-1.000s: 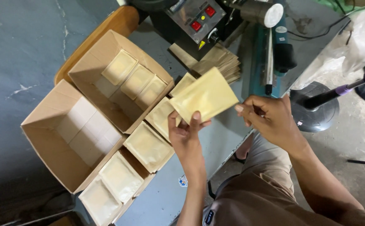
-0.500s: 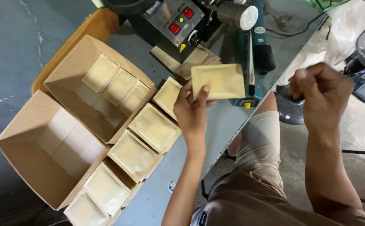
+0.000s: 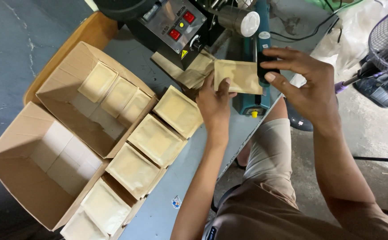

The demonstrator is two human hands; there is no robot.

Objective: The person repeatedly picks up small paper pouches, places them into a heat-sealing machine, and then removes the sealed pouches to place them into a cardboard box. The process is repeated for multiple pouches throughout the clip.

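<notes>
Grey tabletop (image 3: 167,209) is carrying two open cardboard boxes (image 3: 38,173), one of them showing tan pouches (image 3: 118,95) standing inside, with more flat pouches (image 3: 156,140) lying in a row beside them. Left hand (image 3: 214,104) is pinching a kraft paper pouch (image 3: 238,76), fingers closed on its left edge, holding it up just in front of the teal heat sealer (image 3: 258,58). Right hand (image 3: 307,84) is reaching at the pouch's right edge, fingers spread wide over the sealer bar; contact unclear. Black machine with red switches (image 3: 176,26) is sitting behind.
</notes>
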